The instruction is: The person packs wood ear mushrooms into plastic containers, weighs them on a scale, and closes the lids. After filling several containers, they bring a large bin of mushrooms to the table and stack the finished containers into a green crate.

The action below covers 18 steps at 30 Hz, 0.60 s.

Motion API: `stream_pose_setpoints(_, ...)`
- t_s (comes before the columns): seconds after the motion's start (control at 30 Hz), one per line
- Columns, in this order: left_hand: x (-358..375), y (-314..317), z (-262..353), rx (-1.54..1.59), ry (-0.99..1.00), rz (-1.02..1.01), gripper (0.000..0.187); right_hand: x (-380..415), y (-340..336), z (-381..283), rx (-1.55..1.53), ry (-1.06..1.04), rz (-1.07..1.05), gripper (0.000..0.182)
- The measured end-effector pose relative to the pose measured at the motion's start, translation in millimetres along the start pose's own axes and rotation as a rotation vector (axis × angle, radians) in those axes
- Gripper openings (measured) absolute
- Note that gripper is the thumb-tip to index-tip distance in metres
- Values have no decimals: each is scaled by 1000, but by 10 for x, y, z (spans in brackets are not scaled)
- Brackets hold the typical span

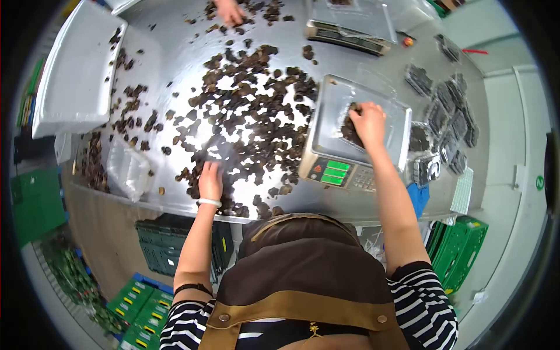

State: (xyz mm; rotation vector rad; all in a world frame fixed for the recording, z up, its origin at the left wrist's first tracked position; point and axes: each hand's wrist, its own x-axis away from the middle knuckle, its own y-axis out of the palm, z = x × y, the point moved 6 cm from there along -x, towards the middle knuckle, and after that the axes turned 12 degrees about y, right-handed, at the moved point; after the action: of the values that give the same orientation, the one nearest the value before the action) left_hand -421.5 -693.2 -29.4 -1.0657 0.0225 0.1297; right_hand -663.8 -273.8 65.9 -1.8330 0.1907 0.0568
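Observation:
Dark brown, curled mushroom pieces, like wood ear mushrooms [245, 111], lie spread over the metal table. My left hand [210, 182], with a white bracelet at its wrist, rests at the near edge of the spread, fingers stretched out against the pieces. A dark blur shows just beyond its fingertips. On the right, a small clear tray [350, 134] partly filled with mushrooms sits on a digital scale [326, 140] with a lit green display. My right hand [368, 123] is over this tray, its fingers closed around some mushrooms and hiding part of it.
Several packed clear trays [446, 114] are grouped at the right. A white foam box [79, 70] and a stack of clear plastic trays [129, 169] stand left. Another scale [350, 26] is at the back, and another person's hand [230, 11] touches mushrooms across the table.

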Motion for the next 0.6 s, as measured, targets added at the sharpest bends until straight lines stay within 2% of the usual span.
stream_pose_setpoints(0.03, -65, -133, 51, 96, 57, 161, 12, -34, -20, 22, -53, 0, 13, 15)
stream_pose_setpoints(0.07, -101, -193, 15, 127, 52, 225, 9, -31, -67, 58, -103, 4, 24, 13)
stream_pose_setpoints(0.13, -43, 11, -366, 480, -301, 245, 6, 13, -171, 108, -158, -11, 63, 11)
stream_pose_setpoints(0.23, -141, 0, -328, 1031, -526, 326, 17, 61, -251, 168, -372, 37, 29, 8)
stream_pose_setpoints(0.27, -189, -3, -196, 1412, -617, 291, 25, 66, -310, 162, -450, 75, 19, 8)
stream_pose_setpoints(0.3, -263, -61, -56, 1643, -583, 252, 27, 78, -351, 116, -528, 117, -29, 8)
stream_pose_setpoints(0.33, -335, -88, 63, 1873, -536, 207, 28, 109, -391, -9, -598, 60, -69, 8)
stream_pose_setpoints(0.4, -417, -43, 260, 2094, -525, 232, 26, 256, -481, -408, -737, -48, -143, 8)
stream_pose_setpoints(0.47, -480, 140, 470, 2352, -640, 132, 21, 537, -438, -919, -797, -199, -379, 10)
stream_pose_setpoints(0.53, -594, 178, 808, 2544, -441, -103, 28, 837, -243, -1288, -669, -381, -556, 13)
stream_pose_setpoints(0.6, -629, 235, 958, 2457, -584, -78, 33, 1043, 83, -1430, -324, -455, -699, 18)
